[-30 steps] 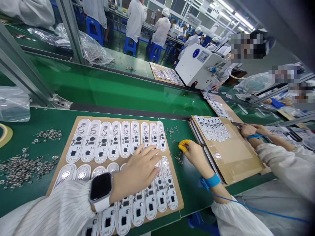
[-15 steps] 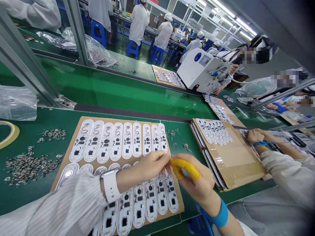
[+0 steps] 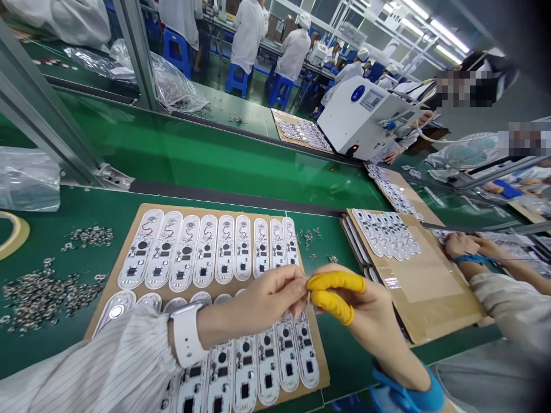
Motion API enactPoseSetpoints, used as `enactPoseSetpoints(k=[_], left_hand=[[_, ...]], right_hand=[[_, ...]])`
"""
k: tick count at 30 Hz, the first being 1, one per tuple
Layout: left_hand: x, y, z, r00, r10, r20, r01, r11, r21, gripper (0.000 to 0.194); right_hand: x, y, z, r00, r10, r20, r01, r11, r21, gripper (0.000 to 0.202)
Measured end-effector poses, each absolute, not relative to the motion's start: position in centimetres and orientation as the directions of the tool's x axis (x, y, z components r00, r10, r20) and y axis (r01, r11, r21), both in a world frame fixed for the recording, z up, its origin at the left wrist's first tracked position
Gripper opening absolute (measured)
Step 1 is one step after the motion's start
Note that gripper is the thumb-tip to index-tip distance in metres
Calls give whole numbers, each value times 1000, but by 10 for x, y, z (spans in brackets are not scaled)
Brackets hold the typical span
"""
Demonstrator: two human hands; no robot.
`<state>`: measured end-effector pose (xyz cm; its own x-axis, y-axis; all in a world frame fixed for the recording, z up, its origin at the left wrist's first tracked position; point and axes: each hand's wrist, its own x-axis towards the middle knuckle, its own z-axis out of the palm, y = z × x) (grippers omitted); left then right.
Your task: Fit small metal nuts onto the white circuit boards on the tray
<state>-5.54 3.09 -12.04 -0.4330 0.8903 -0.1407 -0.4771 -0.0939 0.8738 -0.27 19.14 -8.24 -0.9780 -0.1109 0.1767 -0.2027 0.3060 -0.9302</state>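
Note:
Over the right part of a cardboard sheet [image 3: 323, 376], my left hand [image 3: 279, 292] and my right hand [image 3: 353, 301] meet at the fingertips. Both are closed in a pinch, and whatever they hold between them is too small and hidden to name. Yellow covers sit on two fingers of my right hand, and a blue band is round that wrist. A white watch strap circles my left wrist. Beneath and behind the hands, oblong white circuit boards [image 3: 224, 249] lie in two rows on the cardboard. My left arm hides part of the lower row.
Piles of small metal parts [image 3: 45, 298] and a tape roll [image 3: 15, 235] lie at left. Stacked cardboard with boards [image 3: 424, 298] stands at right, beside a person's hands [image 3: 465, 246]. A metal post [image 3: 138, 51] and a white machine [image 3: 365, 117] stand farther back.
The view has shifted slightly. My two hands stay together, but my right hand has turned, and its two yellow-covered fingers now stretch more side by side towards my left fingertips.

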Motion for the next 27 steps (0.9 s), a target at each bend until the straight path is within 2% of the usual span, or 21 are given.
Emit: enactPoseSetpoints(k=[4,7,9,12,15,17,21,27], left_hand=[[-63,35,-127,-478,857,-193,-434,-39,900,30],[-67,38,-132,-524,818,-238,-347,50,937,34],[-69,40,-133,-561,795,-232,-219,128,967,40],[-70,43,-138,-602,791,-112,113,222,968,40],[-70,47,-152,-554,832,25,432,261,863,37],[-69,51,-163,-517,855,48,556,292,778,43],[-68,53,-176,-486,873,35,689,358,631,49],[-68,52,-175,-470,882,37,784,398,476,52]], right_hand=[[-21,195,-84,-987,-160,-19,-13,200,-980,12],[-36,203,-92,-980,-172,-98,56,232,-971,19],[-51,214,-100,-981,-141,-134,80,334,-939,29],[-81,235,-115,-988,-59,-144,99,472,-876,40],[-109,250,-127,-975,-83,-207,131,539,-832,40],[-121,255,-132,-958,-120,-261,147,577,-804,41],[-129,258,-138,-927,-176,-332,154,629,-762,38],[-136,262,-138,-891,-233,-390,138,680,-720,42]])
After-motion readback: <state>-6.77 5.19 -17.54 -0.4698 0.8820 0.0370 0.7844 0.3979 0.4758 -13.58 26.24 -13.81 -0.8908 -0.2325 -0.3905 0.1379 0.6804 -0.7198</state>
